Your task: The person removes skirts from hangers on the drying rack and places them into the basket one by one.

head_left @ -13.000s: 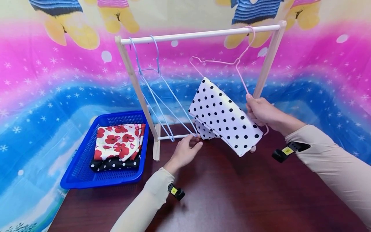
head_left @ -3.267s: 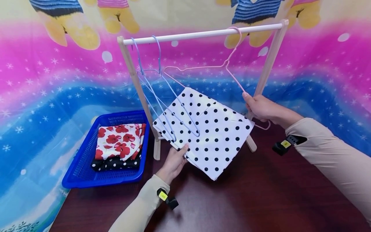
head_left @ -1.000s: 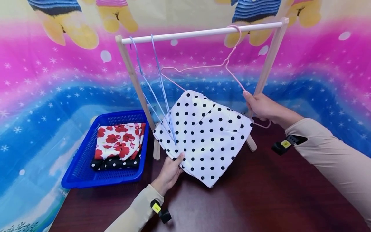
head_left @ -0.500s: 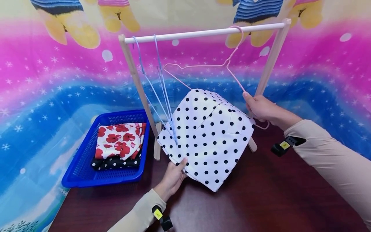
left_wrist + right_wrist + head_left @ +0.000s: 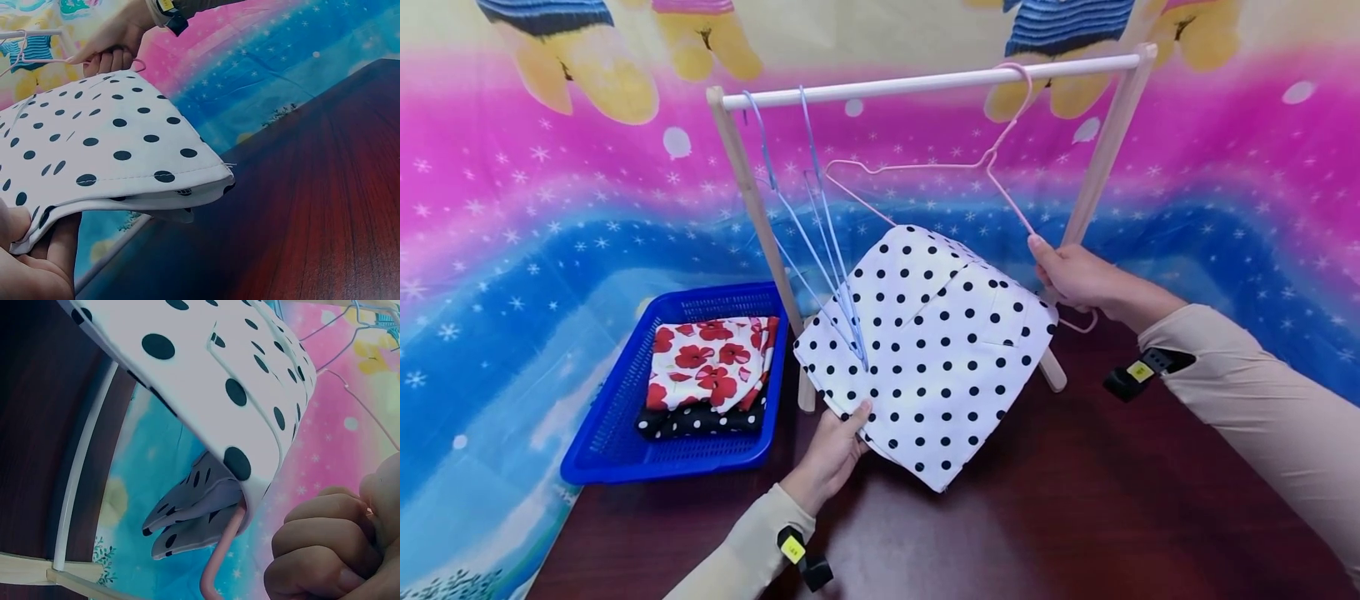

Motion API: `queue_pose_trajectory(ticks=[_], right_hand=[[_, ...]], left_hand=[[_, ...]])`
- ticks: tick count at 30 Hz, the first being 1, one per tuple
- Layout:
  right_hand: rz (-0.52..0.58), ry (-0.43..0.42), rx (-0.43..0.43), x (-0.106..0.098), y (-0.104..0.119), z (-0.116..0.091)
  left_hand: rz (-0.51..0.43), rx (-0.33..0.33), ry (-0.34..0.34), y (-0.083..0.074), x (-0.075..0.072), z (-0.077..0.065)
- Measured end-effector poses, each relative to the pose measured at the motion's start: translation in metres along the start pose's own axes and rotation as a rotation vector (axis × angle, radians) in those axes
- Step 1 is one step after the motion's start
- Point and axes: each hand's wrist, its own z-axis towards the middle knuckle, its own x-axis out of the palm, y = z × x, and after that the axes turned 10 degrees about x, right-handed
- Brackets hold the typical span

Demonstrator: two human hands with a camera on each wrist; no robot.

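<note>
A white garment with black polka dots is draped over the lower part of a pink wire hanger, whose hook rests on the rack's white rail. My left hand pinches its lower left edge, thumb on top and fingers beneath. In the left wrist view the garment's hem shows layered fabric. My right hand grips the hanger's right arm. In the right wrist view its fingers are curled, beside the hanger's bent pink end. Stitched pocket lines show on the fabric.
Two blue hangers hang at the rail's left, overlapping the garment. Left of the rack, a blue basket holds a folded red-flowered cloth on a black dotted cloth. The dark table lies in front.
The left hand has gone from the blue hangers' corner to the garment's edge. The garment is spread wider and further left; the pink hanger's hook slid left. One blue hanger has turned.
</note>
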Motion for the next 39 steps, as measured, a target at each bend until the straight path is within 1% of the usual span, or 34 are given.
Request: queue_pose_trajectory(ticks=[5, 13, 19, 21, 25, 28, 34, 39], right_hand=[[-0.035, -0.021, 0.001, -0.002, -0.001, 0.001], [-0.061, -0.025, 0.013, -0.006, -0.002, 0.005], [-0.095, -0.062, -0.019, -0.011, -0.005, 0.005], [-0.094, -0.064, -0.031, -0.013, -0.007, 0.005], [-0.083, -0.055, -0.04, -0.014, -0.009, 0.005], [-0.072, -0.058, -0.034, -0.014, -0.01, 0.004], [-0.052, -0.039, -0.027, -0.013, -0.01, 0.002], [-0.034, -0.039, -0.023, -0.013, -0.009, 0.0]], left_hand=[[0.019, -0.001, -0.012, -0.003, -0.003, 0.001], [0.07, 0.0, -0.025, -0.008, -0.009, 0.002], [0.09, 0.006, -0.046, -0.01, -0.017, 0.001], [0.098, 0.006, -0.053, -0.01, -0.019, 0.001], [0.101, 0.008, -0.045, -0.009, -0.021, -0.001], [0.09, 0.011, -0.027, -0.007, -0.021, -0.002], [0.071, 0.001, -0.034, -0.006, -0.021, -0.005], [0.069, 0.007, -0.029, -0.005, -0.022, -0.007]])
